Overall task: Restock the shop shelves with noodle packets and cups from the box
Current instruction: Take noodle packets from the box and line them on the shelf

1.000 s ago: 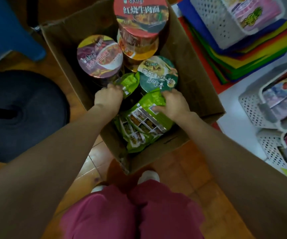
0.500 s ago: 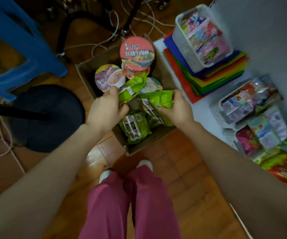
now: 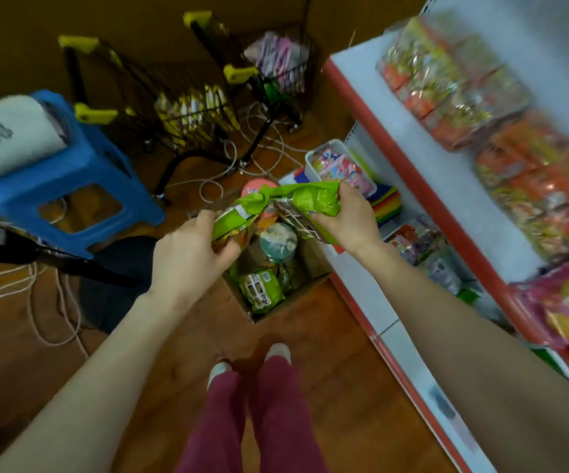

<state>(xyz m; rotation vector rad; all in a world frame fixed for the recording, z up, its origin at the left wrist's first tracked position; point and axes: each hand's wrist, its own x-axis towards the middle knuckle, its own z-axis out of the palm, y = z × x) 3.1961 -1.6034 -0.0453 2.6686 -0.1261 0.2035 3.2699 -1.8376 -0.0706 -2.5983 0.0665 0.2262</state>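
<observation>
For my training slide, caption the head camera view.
Left hand and right hand hold green noodle packets above the cardboard box beside stocked shelves.

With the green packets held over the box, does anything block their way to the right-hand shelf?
Nothing visible does. The left hand and right hand hold the green packets above the box, open air between them and the shelf. Orange packets crowd part of that shelf.

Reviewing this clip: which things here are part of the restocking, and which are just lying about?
In the job: green noodle packets held by left hand and right hand; cardboard box; noodle cup inside; shelf.
Lying about: blue stool; wire trolleys; floor cables; white basket.
</observation>
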